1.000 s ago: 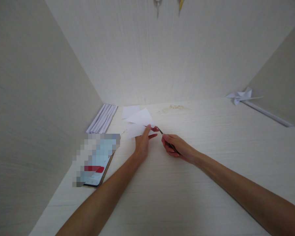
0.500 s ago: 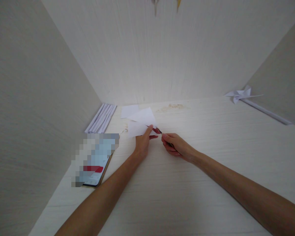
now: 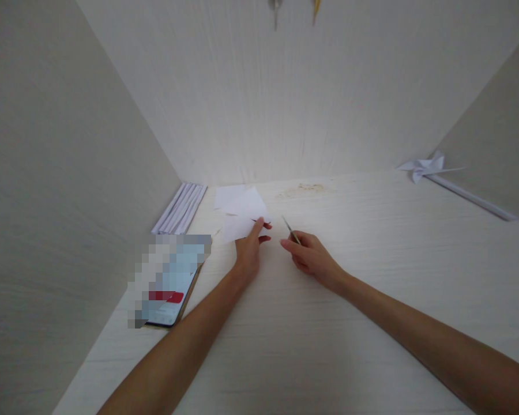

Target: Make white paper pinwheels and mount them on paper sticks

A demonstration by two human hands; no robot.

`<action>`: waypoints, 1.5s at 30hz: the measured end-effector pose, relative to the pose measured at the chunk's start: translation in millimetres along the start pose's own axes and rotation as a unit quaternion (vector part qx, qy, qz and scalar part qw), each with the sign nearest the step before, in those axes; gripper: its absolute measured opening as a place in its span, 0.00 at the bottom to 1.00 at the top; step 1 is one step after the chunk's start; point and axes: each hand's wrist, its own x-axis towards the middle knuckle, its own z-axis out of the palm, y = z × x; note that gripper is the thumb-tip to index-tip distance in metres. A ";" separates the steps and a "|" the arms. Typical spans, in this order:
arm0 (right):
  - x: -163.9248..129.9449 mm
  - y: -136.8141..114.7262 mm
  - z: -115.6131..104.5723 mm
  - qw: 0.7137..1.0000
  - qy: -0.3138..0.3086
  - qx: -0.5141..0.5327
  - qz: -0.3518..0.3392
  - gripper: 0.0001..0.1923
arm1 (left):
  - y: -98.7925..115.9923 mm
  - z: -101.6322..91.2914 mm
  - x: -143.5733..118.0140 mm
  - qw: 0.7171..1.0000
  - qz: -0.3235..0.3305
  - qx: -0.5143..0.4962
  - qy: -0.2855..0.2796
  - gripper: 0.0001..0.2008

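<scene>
Paper (image 3: 236,227) pinched by the left hand (image 3: 248,251) could be torn if the slim tool (image 3: 289,226) gripped in the curled right hand (image 3: 311,255) slipped.

Left hand (image 3: 247,251) grips paper (image 3: 237,227) (right hand (image 3: 309,255), a slim tool (image 3: 289,227))

Walled-in workspace, home or office unclear, pale streaked panels (image 3: 285,104), white tabletop (image 3: 285,340), phone (image 3: 166,308)

White paper (image 3: 247,202): held just left of frame centre, two offset corners showing on its left side. Slim pointed tool (image 3: 289,226): held near centre, tip up-left, apart from paper.
</scene>
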 end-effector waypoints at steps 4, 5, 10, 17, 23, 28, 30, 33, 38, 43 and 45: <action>-1.1 4.0 1.4 0.995 0.072 -0.052 -0.048 0.14 | -2.2 1.3 -4.5 0.998 -0.008 0.030 -0.050 0.08; -0.9 4.8 1.3 0.995 0.069 -0.057 -0.047 0.14 | -3.2 1.7 -6.3 0.997 -0.011 0.045 -0.066 0.08; 1.8 7.9 0.3 0.996 0.080 -0.011 -0.043 0.12 | -5.5 2.8 -9.1 0.995 -0.033 0.051 -0.079 0.11; 1.5 3.6 2.8 0.982 0.115 0.152 -0.020 0.11 | -0.1 -2.8 3.5 0.999 -0.025 -0.039 -0.017 0.10; 4.6 0.9 -1.8 0.946 0.167 0.272 -0.056 0.11 | -1.7 -3.4 2.2 0.997 -0.041 0.015 -0.067 0.10; 8.0 -1.0 -8.9 0.921 0.184 0.334 -0.075 0.14 | -4.4 -2.2 -5.1 0.984 -0.029 0.059 -0.164 0.09; 8.8 -1.3 -9.6 0.921 0.184 0.333 -0.079 0.16 | -5.3 -2.3 -7.1 0.979 -0.013 0.096 -0.182 0.11; 9.3 0.1 -8.1 0.937 0.161 0.300 -0.080 0.15 | -5.7 -2.0 -7.1 0.981 -0.018 0.113 -0.159 0.12; 8.4 7.6 -4.2 0.987 0.104 0.098 -0.067 0.08 | -3.3 -0.1 -4.0 0.995 -0.020 0.032 -0.092 0.14; 6.8 10.6 -3.0 0.989 0.086 -0.064 -0.102 0.09 | -4.6 0.1 -3.2 0.995 0.012 0.053 -0.078 0.13; 6.3 9.5 -2.8 0.988 0.092 -0.075 -0.100 0.09 | -5.7 -0.7 -2.8 0.995 0.023 0.066 -0.073 0.13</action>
